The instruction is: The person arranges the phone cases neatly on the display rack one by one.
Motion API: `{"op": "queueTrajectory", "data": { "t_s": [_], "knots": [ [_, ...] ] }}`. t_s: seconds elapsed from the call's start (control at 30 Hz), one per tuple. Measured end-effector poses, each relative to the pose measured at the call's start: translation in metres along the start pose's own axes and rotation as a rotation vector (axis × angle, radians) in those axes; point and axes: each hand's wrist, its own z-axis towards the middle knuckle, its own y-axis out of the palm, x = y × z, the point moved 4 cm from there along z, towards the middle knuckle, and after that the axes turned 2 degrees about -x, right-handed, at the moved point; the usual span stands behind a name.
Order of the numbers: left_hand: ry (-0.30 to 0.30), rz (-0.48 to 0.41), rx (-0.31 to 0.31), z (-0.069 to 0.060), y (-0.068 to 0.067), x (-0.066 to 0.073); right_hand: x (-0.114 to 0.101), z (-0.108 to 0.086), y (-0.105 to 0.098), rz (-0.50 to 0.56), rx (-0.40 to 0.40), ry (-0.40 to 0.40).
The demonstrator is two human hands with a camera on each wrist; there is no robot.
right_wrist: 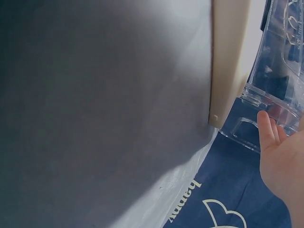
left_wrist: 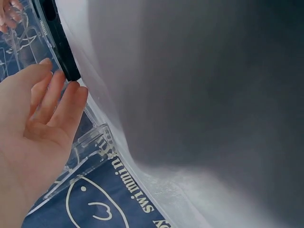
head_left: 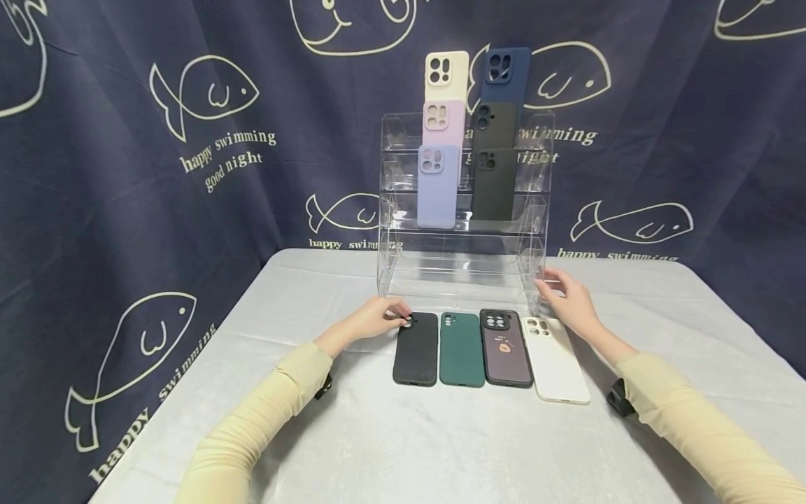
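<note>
A black phone case point(head_left: 415, 350) lies flat at the left end of a row on the table. At its upper left corner is my left hand point(head_left: 376, 317); in the left wrist view its fingertips point(left_wrist: 81, 91) meet the case's end, with the thumb apart. Green point(head_left: 462, 350), dark purple point(head_left: 508, 360) and white point(head_left: 558, 360) phone cases continue the row. Behind them stands a clear tiered display rack point(head_left: 462, 264). My right hand point(head_left: 569, 302) is by the rack's lower right side, fingers extended; whether it touches the rack, I cannot tell.
On the rack's upper tiers, cream point(head_left: 457, 77), pink point(head_left: 446, 133) and light blue point(head_left: 437, 196) cases stand on the left. Navy point(head_left: 519, 77) and two dark cases point(head_left: 494, 192) stand on the right. A dark blue fish-print curtain point(head_left: 208, 175) hangs behind the grey-white table point(head_left: 403, 448).
</note>
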Motion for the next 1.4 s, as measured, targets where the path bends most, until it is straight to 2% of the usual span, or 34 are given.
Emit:
{"op": "queueTrajectory", "data": {
  "t_s": [0.33,0.57,0.8,0.93,1.27,1.4],
  "knots": [
    [-0.018,0.011,-0.017,-0.001,0.000,-0.004,0.000,0.000,0.000,0.001,-0.008,0.002],
    [-0.109,-0.026,-0.073,-0.002,0.002,-0.007,-0.001,0.000,-0.001,-0.002,-0.003,-0.001],
    [-0.158,-0.007,-0.100,-0.002,0.005,-0.012,0.000,0.000,-0.001,-0.011,-0.001,-0.002],
    [-0.182,-0.037,-0.109,-0.002,0.006,-0.013,0.000,0.000,-0.001,0.003,0.001,-0.009],
    [-0.144,-0.017,-0.078,-0.005,0.000,-0.011,-0.001,-0.002,-0.002,-0.004,0.012,-0.012],
    [-0.131,-0.006,-0.086,-0.005,-0.001,-0.010,-0.001,-0.001,-0.001,-0.004,0.004,-0.006]
  ]
}}
